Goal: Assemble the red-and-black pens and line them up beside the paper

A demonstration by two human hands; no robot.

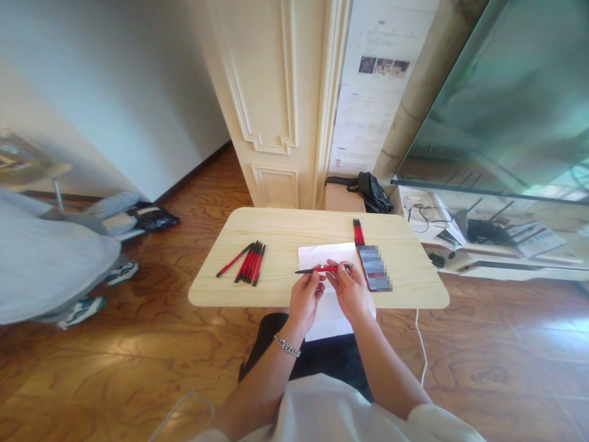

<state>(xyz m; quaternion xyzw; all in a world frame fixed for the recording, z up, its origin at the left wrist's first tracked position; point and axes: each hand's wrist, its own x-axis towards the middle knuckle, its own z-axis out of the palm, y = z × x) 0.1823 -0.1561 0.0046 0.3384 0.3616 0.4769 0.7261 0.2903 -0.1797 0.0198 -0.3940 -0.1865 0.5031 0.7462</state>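
Both my hands hold one red and black pen (317,269) level above a white sheet of paper (327,253) on the small light wooden table (276,230). My left hand (304,299) pinches the pen near its middle. My right hand (350,288) grips its right end. A pile of several red and black pens (248,261) lies on the table to the left. Two or three more pens (358,231) lie at the far right, next to a flat blurred card or box (375,267).
Another person in grey clothes and sneakers (41,264) sits at the left. A black bag (370,190) lies on a box behind the table. A low shelf with papers and cables (483,236) stands to the right. A white cable (421,350) hangs by the table's right.
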